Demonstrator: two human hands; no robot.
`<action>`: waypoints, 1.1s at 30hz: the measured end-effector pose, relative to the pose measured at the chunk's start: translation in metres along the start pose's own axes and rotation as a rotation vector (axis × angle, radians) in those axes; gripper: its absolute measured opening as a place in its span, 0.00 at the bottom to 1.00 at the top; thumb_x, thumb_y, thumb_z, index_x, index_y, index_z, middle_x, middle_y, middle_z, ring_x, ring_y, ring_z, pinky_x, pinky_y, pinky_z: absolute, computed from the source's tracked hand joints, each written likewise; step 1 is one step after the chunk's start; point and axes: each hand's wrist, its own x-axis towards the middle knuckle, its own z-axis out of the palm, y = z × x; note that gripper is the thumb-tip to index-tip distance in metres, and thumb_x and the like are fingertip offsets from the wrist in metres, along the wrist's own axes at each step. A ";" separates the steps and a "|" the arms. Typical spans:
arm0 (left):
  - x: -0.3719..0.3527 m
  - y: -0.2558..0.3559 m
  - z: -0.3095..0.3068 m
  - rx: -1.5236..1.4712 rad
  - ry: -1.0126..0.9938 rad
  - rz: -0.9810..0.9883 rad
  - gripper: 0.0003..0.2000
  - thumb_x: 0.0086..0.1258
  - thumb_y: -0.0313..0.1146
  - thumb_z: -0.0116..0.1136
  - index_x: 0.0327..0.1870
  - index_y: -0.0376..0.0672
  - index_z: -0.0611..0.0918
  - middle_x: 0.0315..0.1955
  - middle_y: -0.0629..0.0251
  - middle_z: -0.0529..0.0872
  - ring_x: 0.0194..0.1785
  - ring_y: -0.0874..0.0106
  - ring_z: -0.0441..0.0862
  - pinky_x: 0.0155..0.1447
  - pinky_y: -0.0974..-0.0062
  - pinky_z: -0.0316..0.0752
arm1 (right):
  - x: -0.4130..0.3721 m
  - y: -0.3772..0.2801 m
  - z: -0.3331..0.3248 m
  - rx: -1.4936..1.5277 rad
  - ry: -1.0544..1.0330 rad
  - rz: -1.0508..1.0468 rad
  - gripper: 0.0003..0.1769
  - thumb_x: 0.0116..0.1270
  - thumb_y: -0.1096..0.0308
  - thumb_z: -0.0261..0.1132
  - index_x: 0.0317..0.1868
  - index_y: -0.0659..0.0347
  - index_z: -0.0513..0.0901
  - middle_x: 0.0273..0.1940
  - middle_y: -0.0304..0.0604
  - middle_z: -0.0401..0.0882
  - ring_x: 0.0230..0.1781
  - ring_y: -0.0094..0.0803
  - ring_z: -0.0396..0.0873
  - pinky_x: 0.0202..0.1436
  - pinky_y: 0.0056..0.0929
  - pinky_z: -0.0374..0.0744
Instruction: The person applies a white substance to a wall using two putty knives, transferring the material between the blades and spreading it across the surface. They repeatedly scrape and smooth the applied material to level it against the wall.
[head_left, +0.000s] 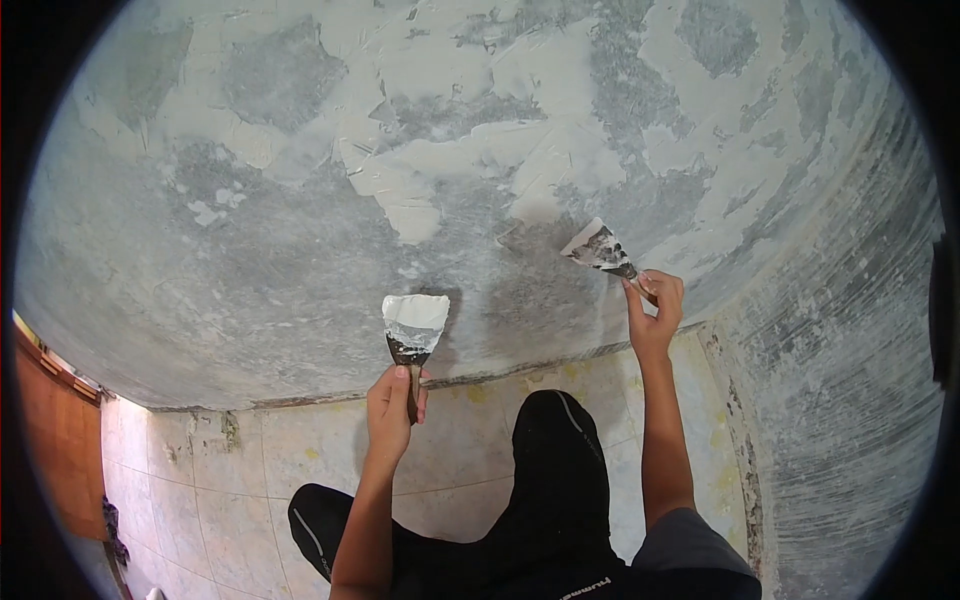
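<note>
My left hand (390, 408) is closed around the handle of a putty knife (411, 340), held upright with its blade up. White putty coats the top of that blade. Off to the right, my right hand (657, 305) grips the handle of a second putty knife (602, 248), its blade angled up and left against the grey wall (300, 300). Dark steel shows through smears of putty on this blade. Around and above it, uneven patches of white putty (405, 195) cover the wall, with bare grey between them.
A tiled floor (230, 460) with yellowish stains meets the wall along a rough, dark seam. At the right rises another wall (850, 400) with streaky grey marks. My bent black-clad knees (562, 450) are close to the wall. A brown wooden panel (55, 420) stands at far left.
</note>
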 end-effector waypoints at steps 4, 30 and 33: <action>0.005 -0.006 0.002 -0.016 -0.008 0.009 0.27 0.87 0.56 0.42 0.47 0.37 0.82 0.17 0.69 0.77 0.16 0.81 0.71 0.21 0.81 0.62 | 0.031 -0.030 0.024 -0.003 0.034 -0.259 0.14 0.59 0.80 0.79 0.43 0.60 0.85 0.43 0.45 0.86 0.43 0.42 0.79 0.47 0.38 0.77; 0.003 -0.008 0.007 0.001 -0.047 -0.021 0.25 0.88 0.53 0.42 0.46 0.37 0.83 0.17 0.69 0.76 0.17 0.81 0.69 0.22 0.81 0.60 | -0.027 -0.026 0.031 0.114 0.172 0.131 0.12 0.66 0.72 0.79 0.42 0.63 0.83 0.41 0.46 0.84 0.36 0.34 0.80 0.36 0.31 0.76; 0.003 -0.006 0.011 -0.034 -0.045 -0.028 0.24 0.89 0.51 0.42 0.46 0.37 0.84 0.18 0.70 0.75 0.18 0.81 0.68 0.23 0.81 0.60 | -0.030 -0.042 0.058 0.116 0.113 0.199 0.13 0.66 0.72 0.79 0.41 0.65 0.81 0.39 0.45 0.83 0.34 0.33 0.79 0.36 0.30 0.77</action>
